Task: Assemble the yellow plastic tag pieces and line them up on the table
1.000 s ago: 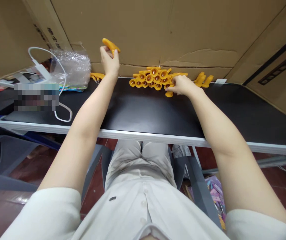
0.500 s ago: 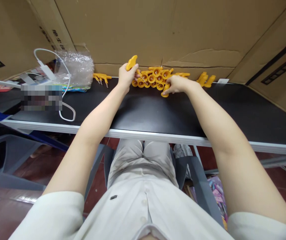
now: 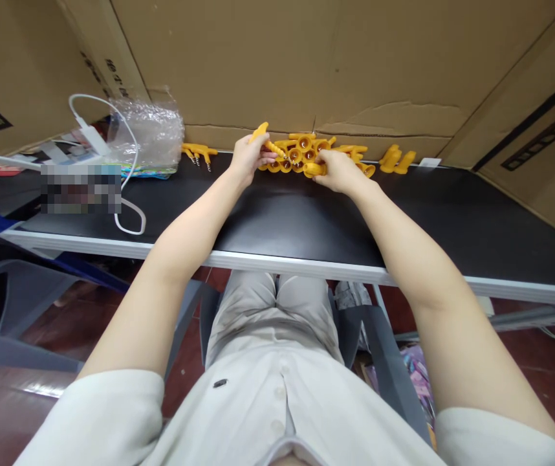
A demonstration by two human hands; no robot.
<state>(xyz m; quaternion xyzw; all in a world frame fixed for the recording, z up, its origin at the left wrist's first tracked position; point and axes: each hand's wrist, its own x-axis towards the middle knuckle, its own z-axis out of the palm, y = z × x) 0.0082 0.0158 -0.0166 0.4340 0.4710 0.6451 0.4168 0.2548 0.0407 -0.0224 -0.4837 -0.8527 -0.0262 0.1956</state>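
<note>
My left hand (image 3: 251, 157) is closed round a yellow-handled corkscrew (image 3: 259, 131), its spiral slanting down to the right. A short way to the right, my right hand (image 3: 336, 171) grips a yellow hollow sleeve (image 3: 314, 170), which lies tilted on its side. The corkscrew's tip is near the sleeve but seems apart from it. Just behind both hands lies a stack of yellow hollow sleeves (image 3: 304, 142), several with round mouths facing me. My right hand partly hides the stack's right side.
More yellow corkscrews (image 3: 200, 151) lie at the left, beside a clear plastic bag (image 3: 149, 133). Several yellow pieces (image 3: 397, 158) stand at the right. A white cable (image 3: 132, 145) crosses the left side. Cardboard (image 3: 277, 58) walls the back of the black table (image 3: 297, 220).
My right hand has moved slightly left and up, and its sleeve has turned from nearly upright onto its side. My left hand has shifted a little down and right, bringing the corkscrew nearer the sleeve.
</note>
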